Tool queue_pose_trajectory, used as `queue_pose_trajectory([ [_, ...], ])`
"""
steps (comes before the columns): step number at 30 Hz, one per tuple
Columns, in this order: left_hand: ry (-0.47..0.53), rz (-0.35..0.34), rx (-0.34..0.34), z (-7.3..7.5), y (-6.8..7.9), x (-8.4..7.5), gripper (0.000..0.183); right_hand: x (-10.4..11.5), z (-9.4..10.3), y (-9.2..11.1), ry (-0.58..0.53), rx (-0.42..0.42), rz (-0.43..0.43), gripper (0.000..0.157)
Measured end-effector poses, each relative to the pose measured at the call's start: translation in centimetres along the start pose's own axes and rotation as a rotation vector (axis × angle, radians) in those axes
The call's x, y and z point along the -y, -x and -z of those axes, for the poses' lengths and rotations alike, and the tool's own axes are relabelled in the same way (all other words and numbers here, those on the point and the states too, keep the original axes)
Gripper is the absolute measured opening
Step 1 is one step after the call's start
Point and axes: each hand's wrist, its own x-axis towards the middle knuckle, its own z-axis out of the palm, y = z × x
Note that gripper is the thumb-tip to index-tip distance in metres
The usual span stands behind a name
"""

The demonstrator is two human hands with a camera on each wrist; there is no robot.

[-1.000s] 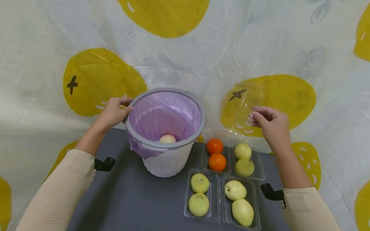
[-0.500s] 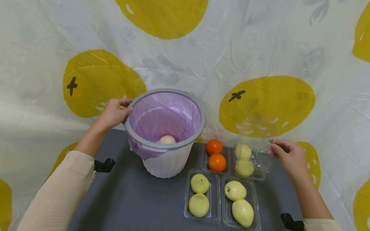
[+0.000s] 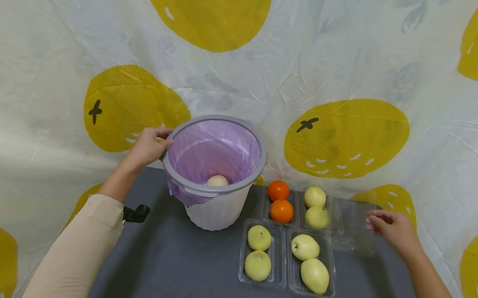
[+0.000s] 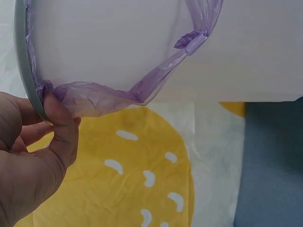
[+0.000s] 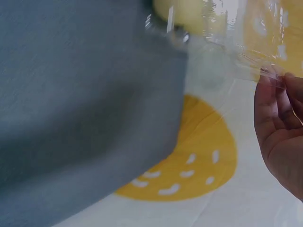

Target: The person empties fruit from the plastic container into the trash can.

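My left hand [image 3: 148,147] grips the grey rim of a white trash bin [image 3: 218,211] lined with a purple bag [image 3: 212,146]; the bin tilts towards me. In the left wrist view, the thumb and fingers pinch the rim [image 4: 22,56] and bag edge. A pale round object [image 3: 217,181] lies inside the bin. My right hand [image 3: 394,231] pinches a clear plastic container [image 3: 356,228] by its edge, close to the table's right side. In the right wrist view, the fingertips hold a corner of this see-through container [image 5: 236,47].
Several clear trays stand right of the bin, each with two fruits: orange ones [image 3: 281,211], yellow-green round ones [image 3: 258,265] and pale yellow ones [image 3: 314,276]. The dark grey table [image 3: 188,272] ends at a lemon-print cloth [image 3: 247,80] behind.
My right hand has moved right and down with the clear container, from above the back trays to beside them. The left hand and bin have stayed in place.
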Motion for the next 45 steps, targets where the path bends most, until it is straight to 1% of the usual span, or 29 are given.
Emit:
queue_pose_trajectory([
  [5, 0.005, 0.007, 0.007, -0.1, -0.1, 0.0, 0.049, -2.5, 0.9, 1.2, -0.009, 0.077, -0.099, 0.046],
  [12, 0.0, -0.003, 0.003, -0.3, -0.2, 0.1, 0.049, -5.6, 1.4, 2.9, 0.013, 0.115, -0.182, 0.044],
  [19, 0.003, -0.004, 0.008, -0.2, -0.2, 0.1, 0.049, -7.3, 1.7, 4.4, 0.004, 0.206, -0.253, 0.046],
  [22, 0.005, 0.004, 0.013, -0.2, -0.2, 0.1, 0.049, -8.0, 1.8, 4.7, -0.017, 0.233, -0.298, 0.043],
  [23, 0.003, 0.006, 0.012, -0.2, -0.2, 0.0, 0.049, -8.2, 1.8, 4.8, -0.02, 0.241, -0.297, 0.042],
  [27, -0.005, 0.006, 0.01, -0.1, -0.3, 0.0, 0.049, -9.2, 1.6, 4.9, -0.051, 0.254, -0.316, 0.037],
  [31, -0.004, 0.008, 0.013, -0.1, -0.3, 0.0, 0.05, -10.0, 1.2, 5.1, -0.099, 0.265, -0.347, 0.037],
  [34, -0.003, 0.008, 0.013, -0.1, -0.3, 0.1, 0.05, -10.4, 0.9, 5.2, -0.112, 0.269, -0.368, 0.038],
  [38, 0.002, 0.01, 0.009, -0.1, -0.3, 0.1, 0.05, -10.6, 0.6, 5.3, -0.103, 0.265, -0.381, 0.038],
  [45, 0.009, 0.008, 0.005, 0.1, -0.1, 0.2, 0.05, -11.5, 0.1, 5.4, -0.111, 0.256, -0.412, 0.039],
])
